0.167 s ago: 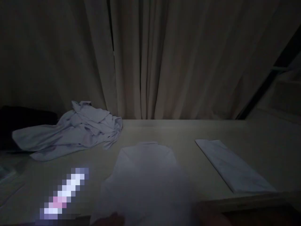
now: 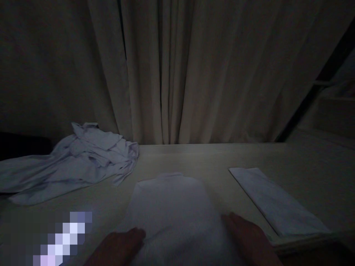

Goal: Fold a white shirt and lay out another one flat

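Super dark shot, so no labels or writing were readable anywhere; a pixelated blur (image 2: 59, 240) covered something at bottom left. Far left, a crumpled pale shirt (image 2: 74, 160) was heaped on the table (image 2: 222, 159), its left end cut off by the frame. The left hand (image 2: 119, 246) lay flat and open on the near edge of a folded white shirt (image 2: 172, 207), collar pointing at the curtain (image 2: 180, 74). The right hand (image 2: 249, 240) rested open on its right edge. Just right, a folded white cloth (image 2: 277, 201) lay apart.
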### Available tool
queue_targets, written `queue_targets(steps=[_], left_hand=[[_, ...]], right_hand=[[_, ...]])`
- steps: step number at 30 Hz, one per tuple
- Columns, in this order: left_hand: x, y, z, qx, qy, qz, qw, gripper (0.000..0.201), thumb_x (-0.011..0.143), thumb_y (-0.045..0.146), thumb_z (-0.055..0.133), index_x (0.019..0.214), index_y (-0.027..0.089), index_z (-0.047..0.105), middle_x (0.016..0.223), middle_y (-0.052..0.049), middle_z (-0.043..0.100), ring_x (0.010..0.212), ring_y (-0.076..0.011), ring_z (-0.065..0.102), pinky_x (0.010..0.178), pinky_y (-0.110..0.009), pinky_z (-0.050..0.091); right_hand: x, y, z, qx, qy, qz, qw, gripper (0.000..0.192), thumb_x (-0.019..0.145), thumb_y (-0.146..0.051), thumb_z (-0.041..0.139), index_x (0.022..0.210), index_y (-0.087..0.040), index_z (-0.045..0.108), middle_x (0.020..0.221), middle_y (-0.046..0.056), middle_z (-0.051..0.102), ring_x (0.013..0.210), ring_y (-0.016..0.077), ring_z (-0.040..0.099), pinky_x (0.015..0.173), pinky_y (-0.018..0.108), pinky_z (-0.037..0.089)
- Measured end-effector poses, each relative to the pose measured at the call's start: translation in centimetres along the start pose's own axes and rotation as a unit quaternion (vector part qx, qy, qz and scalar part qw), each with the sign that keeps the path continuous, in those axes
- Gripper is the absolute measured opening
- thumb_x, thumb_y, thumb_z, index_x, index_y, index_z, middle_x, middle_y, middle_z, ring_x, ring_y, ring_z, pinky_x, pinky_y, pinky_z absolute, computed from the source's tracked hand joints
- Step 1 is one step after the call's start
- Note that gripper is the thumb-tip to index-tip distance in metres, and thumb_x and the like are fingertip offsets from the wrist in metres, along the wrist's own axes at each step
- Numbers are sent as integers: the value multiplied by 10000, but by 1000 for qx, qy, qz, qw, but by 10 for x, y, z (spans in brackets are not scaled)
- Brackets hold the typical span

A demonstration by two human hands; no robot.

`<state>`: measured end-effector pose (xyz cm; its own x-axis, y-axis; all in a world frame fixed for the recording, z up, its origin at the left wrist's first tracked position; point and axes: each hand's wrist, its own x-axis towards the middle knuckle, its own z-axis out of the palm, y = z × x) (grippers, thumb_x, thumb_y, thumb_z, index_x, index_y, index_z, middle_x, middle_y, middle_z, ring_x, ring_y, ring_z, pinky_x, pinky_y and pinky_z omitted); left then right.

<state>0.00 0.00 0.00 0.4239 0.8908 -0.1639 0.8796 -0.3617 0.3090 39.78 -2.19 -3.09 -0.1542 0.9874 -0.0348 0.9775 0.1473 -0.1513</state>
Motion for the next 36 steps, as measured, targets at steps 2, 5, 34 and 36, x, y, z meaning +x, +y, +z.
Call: queue_targets(steps=[2, 5, 34, 36], left_hand=[[34, -12, -26, 3, -9, -12, 1000, 326, 850, 318, 344, 1000, 361, 631, 953, 26, 725, 805, -175, 661, 721, -304, 482], [94, -37, -54, 45, -11, -46, 998, 339, 873, 376, 307, 932, 306, 634, 891, -8, 720, 816, -200, 654, 754, -329, 463], [252, -120, 76, 102, 19, -22, 994, 355, 861, 286, 287, 892, 169, 620, 954, -112, 643, 932, -212, 582, 847, -369, 425], [261, -112, 72, 105, 30, -52, 993, 429, 876, 355, 248, 869, 151, 624, 901, -133, 651, 862, -233, 599, 787, -393, 438]], right_hand=[[38, -2, -25, -49, -32, -30, 998, 403, 798, -103, 399, 1113, -274, 583, 1113, 93, 657, 919, 250, 659, 740, 368, 512], [105, 0, -47, -108, -43, -78, 990, 333, 849, -122, 348, 1086, -236, 553, 1063, 89, 651, 828, 223, 662, 678, 333, 471], [271, -34, 117, -25, -30, -78, 996, 298, 851, -371, 481, 1051, -174, 578, 1080, 111, 609, 1009, 236, 541, 884, 350, 366], [270, -26, 115, -35, -35, -56, 997, 331, 839, -415, 503, 1059, -177, 571, 1084, 109, 615, 1021, 242, 539, 901, 358, 353]])
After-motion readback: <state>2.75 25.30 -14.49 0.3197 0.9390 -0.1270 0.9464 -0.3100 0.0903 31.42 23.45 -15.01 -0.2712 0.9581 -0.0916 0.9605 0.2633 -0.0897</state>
